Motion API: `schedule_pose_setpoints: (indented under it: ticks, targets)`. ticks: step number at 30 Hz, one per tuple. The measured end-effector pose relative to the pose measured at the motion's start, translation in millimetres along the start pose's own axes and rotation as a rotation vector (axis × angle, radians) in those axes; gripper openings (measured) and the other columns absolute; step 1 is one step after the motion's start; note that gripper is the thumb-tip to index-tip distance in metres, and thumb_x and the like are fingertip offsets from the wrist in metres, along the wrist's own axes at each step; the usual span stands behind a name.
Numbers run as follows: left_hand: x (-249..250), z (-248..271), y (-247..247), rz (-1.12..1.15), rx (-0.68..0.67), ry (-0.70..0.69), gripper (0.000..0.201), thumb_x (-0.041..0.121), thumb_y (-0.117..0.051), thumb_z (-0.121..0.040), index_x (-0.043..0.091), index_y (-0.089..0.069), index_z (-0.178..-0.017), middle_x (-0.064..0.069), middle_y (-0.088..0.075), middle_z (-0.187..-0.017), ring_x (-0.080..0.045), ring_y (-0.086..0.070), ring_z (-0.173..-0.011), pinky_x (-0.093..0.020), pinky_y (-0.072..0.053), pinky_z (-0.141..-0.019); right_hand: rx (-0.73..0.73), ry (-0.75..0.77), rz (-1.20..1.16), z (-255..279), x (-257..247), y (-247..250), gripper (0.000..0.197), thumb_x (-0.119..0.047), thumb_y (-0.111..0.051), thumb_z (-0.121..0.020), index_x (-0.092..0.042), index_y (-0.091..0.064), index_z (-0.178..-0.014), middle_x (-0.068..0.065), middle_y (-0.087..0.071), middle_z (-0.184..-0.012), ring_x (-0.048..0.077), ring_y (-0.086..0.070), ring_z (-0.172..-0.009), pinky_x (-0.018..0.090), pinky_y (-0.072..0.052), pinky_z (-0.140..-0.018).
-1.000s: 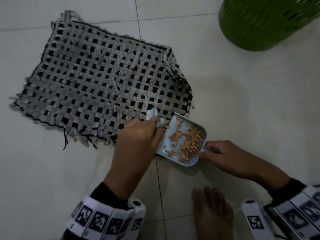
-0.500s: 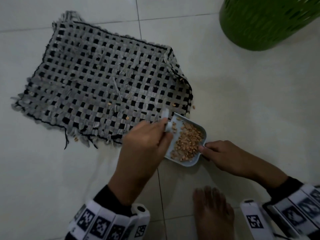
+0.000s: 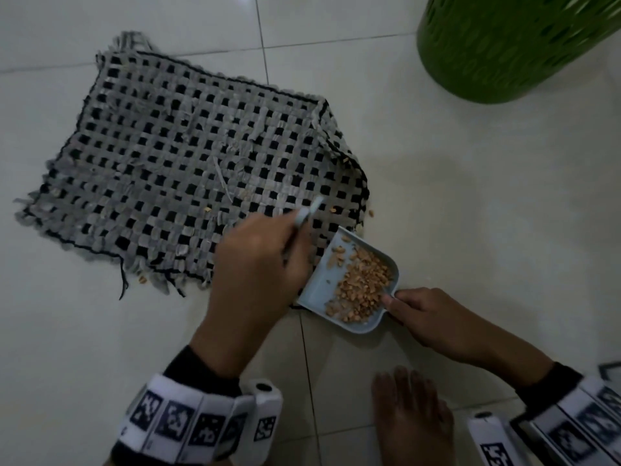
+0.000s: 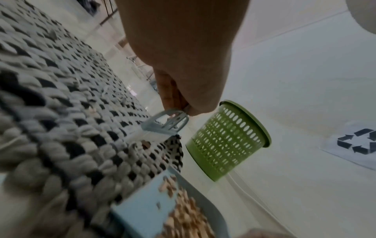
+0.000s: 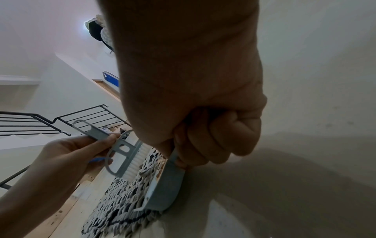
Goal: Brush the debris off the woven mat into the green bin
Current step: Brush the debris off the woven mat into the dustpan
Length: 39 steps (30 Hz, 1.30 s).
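Debris [image 3: 361, 284] mostly heaped in dustpan [image 3: 322, 290] at near-right corner of woven mat [image 3: 174, 169]; few crumbs [image 3: 333, 208] left on mat just beyond pan mouth. Left hand [image 3: 258, 267] fingers clenched on brush [image 4: 164, 124], bristles on mat, far side of crumbs. Right hand [image 3: 433, 317] grips pan handle. Next stroke probably toward pan. Green bin [image 3: 504, 45] stands far-right, well apart; right hand nearer.
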<state>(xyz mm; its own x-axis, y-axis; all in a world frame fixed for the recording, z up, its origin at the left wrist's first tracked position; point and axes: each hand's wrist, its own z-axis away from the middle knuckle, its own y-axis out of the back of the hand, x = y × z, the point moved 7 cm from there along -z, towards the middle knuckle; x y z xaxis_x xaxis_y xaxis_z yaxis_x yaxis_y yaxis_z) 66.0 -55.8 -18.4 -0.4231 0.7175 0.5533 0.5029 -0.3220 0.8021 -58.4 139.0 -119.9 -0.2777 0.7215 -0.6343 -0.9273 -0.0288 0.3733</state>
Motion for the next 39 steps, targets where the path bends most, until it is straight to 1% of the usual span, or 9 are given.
schedule_pose_setpoints:
  ticks: [5,11,14,16,19,24,29,35,39]
  targets:
    - [-7.8,-33.7,-15.2,-0.006,-0.061,-0.035,0.019,0.022,-0.06,-0.1,0.009,-0.073,-0.103,-0.006,-0.069,-0.08,-0.025,-0.058,-0.074,-0.041,-0.047,-0.063,0.0,-0.005,0.004,-0.4,1.6,-0.6,0.048,-0.042,-0.044,-0.102,-0.02,-0.043,-0.06,-0.01,-0.039,-0.045,0.006,-0.036,-0.042,0.03,-0.032,-0.056]
    - [-17.3,-43.7,-30.1,-0.033,-0.224,-0.036,0.014,0.011,-0.063,-0.093,0.012,-0.075,-0.1,-0.009,-0.072,-0.086,-0.028,-0.056,-0.084,-0.042,-0.049,-0.071,0.017,-0.021,0.015,-0.3,-0.1,0.4,0.049,-0.04,-0.045,-0.103,-0.02,-0.043,-0.058,-0.015,-0.045,-0.044,0.003,-0.04,-0.041,0.029,-0.032,-0.054]
    - [-25.5,-42.6,-19.4,-0.004,-0.2,-0.017,0.014,0.01,-0.067,-0.092,0.017,-0.076,-0.1,-0.007,-0.072,-0.084,-0.027,-0.059,-0.081,-0.041,-0.052,-0.069,0.023,-0.019,0.013,0.3,-0.5,1.1,0.048,-0.04,-0.046,-0.102,-0.019,-0.043,-0.059,-0.011,-0.041,-0.044,0.003,-0.037,-0.042,0.029,-0.031,-0.053]
    - [-22.6,-45.3,-14.1,0.009,-0.153,-0.033,0.016,0.007,-0.067,-0.091,0.017,-0.076,-0.1,-0.005,-0.071,-0.083,-0.025,-0.057,-0.078,-0.035,-0.047,-0.067,0.026,-0.023,0.017,-0.1,0.4,0.9,0.048,-0.042,-0.046,-0.102,-0.019,-0.044,-0.06,-0.01,-0.038,-0.044,0.004,-0.036,-0.043,0.028,-0.031,-0.053]
    - [-18.6,-49.6,-19.4,0.025,-0.16,-0.026,0.018,0.005,-0.065,-0.091,0.015,-0.075,-0.102,-0.006,-0.072,-0.09,-0.025,-0.057,-0.089,-0.027,-0.041,-0.071,0.023,-0.027,0.014,-1.2,2.0,-0.2,0.048,-0.043,-0.046,-0.102,-0.019,-0.047,-0.06,-0.011,-0.039,-0.044,0.005,-0.037,-0.043,0.028,-0.031,-0.053]
    - [-30.0,-41.5,-22.3,0.039,-0.283,-0.015,0.027,-0.002,-0.063,-0.089,0.02,-0.076,-0.098,-0.006,-0.072,-0.091,-0.027,-0.057,-0.088,-0.042,-0.052,-0.073,0.009,-0.021,0.0,-0.8,-0.4,-0.7,0.053,-0.04,-0.044,-0.103,-0.036,-0.056,-0.051,-0.014,-0.045,-0.043,0.002,-0.039,-0.04,0.027,-0.032,-0.053]
    - [-29.6,-31.9,1.8,0.075,-0.19,0.025,0.02,0.007,-0.065,-0.093,0.022,-0.075,-0.099,0.001,-0.073,-0.093,-0.021,-0.062,-0.083,-0.036,-0.052,-0.074,0.024,-0.029,0.003,-1.9,1.4,-0.6,0.05,-0.042,-0.045,-0.102,-0.023,-0.046,-0.056,-0.01,-0.039,-0.043,0.003,-0.037,-0.041,0.028,-0.031,-0.053]
    - [-22.8,-13.2,2.5,0.05,-0.05,0.045,0.017,0.015,-0.067,-0.094,0.018,-0.075,-0.11,0.0,-0.074,-0.096,-0.02,-0.062,-0.083,-0.027,-0.044,-0.071,0.025,-0.039,0.023,-2.2,3.0,-0.5,0.05,-0.045,-0.045,-0.101,-0.02,-0.046,-0.057,-0.009,-0.039,-0.043,0.005,-0.036,-0.041,0.028,-0.031,-0.052]
    - [-12.8,-23.7,-18.0,0.057,-0.078,-0.042,0.017,0.013,-0.063,-0.097,0.012,-0.072,-0.111,-0.002,-0.073,-0.103,-0.024,-0.058,-0.093,-0.032,-0.046,-0.077,0.021,-0.033,0.019,-2.5,1.9,-0.9,0.049,-0.042,-0.045,-0.102,-0.02,-0.046,-0.058,-0.006,-0.036,-0.047,0.006,-0.036,-0.042,0.029,-0.031,-0.054]
